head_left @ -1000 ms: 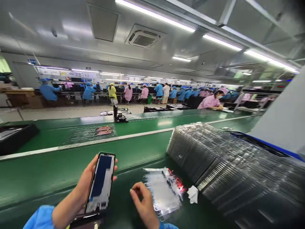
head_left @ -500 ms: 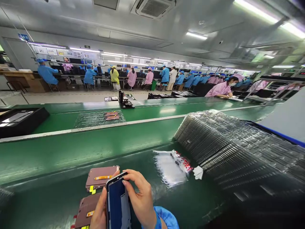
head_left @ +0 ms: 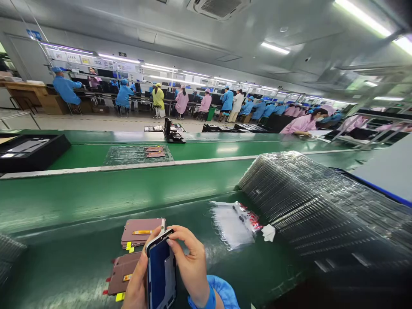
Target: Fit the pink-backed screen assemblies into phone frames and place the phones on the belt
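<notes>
In the lower middle I hold a phone frame (head_left: pixel 158 270) with a dark blue inner face and a grey patch, tilted upright. My left hand (head_left: pixel 137 281) is wrapped around its left side. The thumb and forefinger of my right hand (head_left: pixel 192 262) pinch its upper right corner; any small part between these fingertips is hidden. Just left of the frame lie a stack of brown phone-sized panels (head_left: pixel 137 226) with an orange flex strip and yellow tabs, and a nearer stack of similar panels (head_left: pixel 119 271) with red and yellow tabs.
A pile of clear film strips (head_left: pixel 230 225) with red ends and a crumpled white tissue (head_left: pixel 268 232) lie right of my hands. Tall stacked clear trays (head_left: pixel 299 201) fill the right side. Beyond a raised ledge, another tray (head_left: pixel 125 155) holds brown panels; a black box (head_left: pixel 48 156) stands left.
The camera view has shifted slightly, so the bench items sit a little further right in the picture. Both hands keep nearly the same hold on the phone frame.
</notes>
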{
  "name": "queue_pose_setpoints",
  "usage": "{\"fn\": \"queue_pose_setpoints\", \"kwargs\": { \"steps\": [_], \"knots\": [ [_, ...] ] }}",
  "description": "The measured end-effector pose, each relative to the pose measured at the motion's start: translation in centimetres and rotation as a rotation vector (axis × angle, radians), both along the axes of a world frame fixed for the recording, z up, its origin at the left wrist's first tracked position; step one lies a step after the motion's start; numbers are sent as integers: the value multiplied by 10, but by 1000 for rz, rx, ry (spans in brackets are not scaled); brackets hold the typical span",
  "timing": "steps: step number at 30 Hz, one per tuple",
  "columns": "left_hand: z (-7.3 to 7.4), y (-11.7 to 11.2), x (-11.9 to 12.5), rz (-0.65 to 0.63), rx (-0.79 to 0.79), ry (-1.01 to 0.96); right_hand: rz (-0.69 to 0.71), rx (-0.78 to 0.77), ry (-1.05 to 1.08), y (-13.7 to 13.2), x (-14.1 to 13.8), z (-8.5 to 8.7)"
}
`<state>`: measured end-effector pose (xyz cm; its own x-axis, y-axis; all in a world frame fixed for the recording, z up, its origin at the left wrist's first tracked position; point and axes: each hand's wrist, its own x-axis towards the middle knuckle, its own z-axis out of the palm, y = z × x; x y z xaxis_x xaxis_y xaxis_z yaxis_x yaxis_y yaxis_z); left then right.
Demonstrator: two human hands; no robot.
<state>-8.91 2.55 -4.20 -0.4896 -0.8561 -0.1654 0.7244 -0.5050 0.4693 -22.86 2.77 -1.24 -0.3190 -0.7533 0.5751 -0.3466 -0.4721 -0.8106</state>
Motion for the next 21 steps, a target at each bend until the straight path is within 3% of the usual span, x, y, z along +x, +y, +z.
{"fn": "queue_pose_setpoints", "kwargs": {
  "steps": [5,13,21],
  "knots": [
    [0,1,-2,-11,8,3,39,26,-42,0,0,3],
    [30,4,-11,32,-20,-1,18,2,-56,3,2,-3],
    [29,7,-11,53,15,-7,-25,-33,-14,5,4,-2]
  ]
}}
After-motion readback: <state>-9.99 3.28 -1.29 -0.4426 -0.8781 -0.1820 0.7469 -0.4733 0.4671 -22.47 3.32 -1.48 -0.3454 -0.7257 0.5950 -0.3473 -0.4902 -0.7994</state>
